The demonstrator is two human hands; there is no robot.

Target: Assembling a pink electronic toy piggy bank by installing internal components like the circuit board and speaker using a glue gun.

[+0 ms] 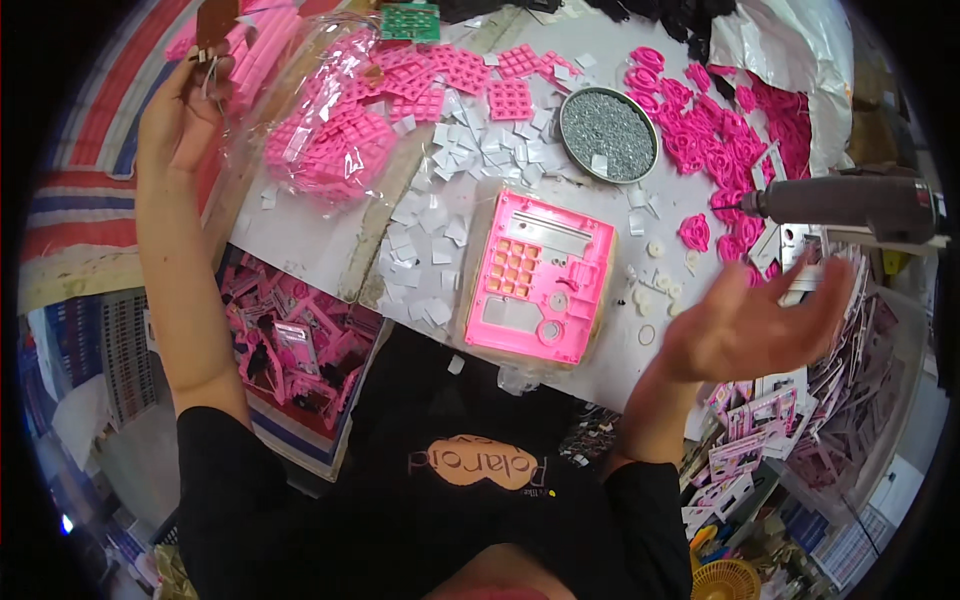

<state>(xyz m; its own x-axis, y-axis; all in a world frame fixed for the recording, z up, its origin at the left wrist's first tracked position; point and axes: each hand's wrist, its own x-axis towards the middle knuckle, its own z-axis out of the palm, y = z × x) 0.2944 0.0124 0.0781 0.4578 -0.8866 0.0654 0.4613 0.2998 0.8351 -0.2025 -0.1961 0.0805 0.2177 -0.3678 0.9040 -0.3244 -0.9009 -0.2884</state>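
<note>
At the far left my left hand (pixel 185 115) is raised, its fingers closed on a small brown circuit board (pixel 216 25) with thin wires hanging from it. My right hand (pixel 755 320) is slightly blurred, fingers apart and holding nothing. Just beyond it a dark electric screwdriver (pixel 845 207) lies level, its bit pointing left; hand and tool look apart. Between my hands a pink plastic housing (pixel 540 278) rests on a pad, inner side up. A pink keypad shows through its grid of square openings, and several round fittings sit at its right side.
A round tin of small screws (pixel 608 135) stands behind the housing. White square pieces (pixel 425 245) lie scattered to its left. Pink keypads (pixel 335 150) fill a clear bag at the back left. Pink ring-shaped parts (pixel 700 130) heap at the back right. Boxes of pink parts (pixel 295 350) flank me.
</note>
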